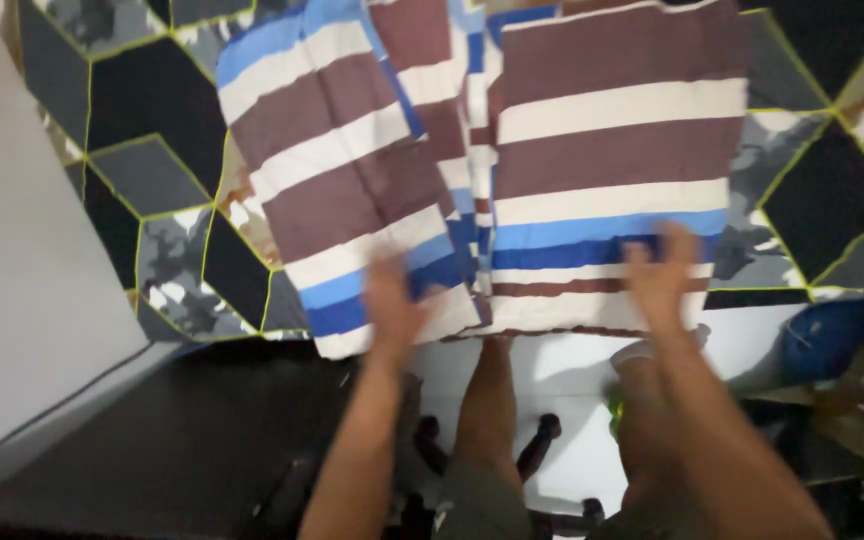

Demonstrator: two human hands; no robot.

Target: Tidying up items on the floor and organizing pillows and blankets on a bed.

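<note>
i see my left hand (392, 300) lying flat on the near edge of the left fold of a striped cloth (592, 150), fingers spread and pressed down, not closed around anything. my right hand (664, 272) rests the same way on the right fold, palm down, fingers loose and apart on the fabric; both hands are blurred, so i cannot tell the finger detail. the cloth, in brown, cream and blue stripes, lies spread over a bedsheet (152, 150) with dark and grey geometric shapes edged in yellow, its near hem hanging at the bed's edge. a pale panel (22, 260) leans at the far left. below the hands i see my legs (487, 420) over a white floor (562, 375), and a blue thing (832, 335) at the right.
</note>
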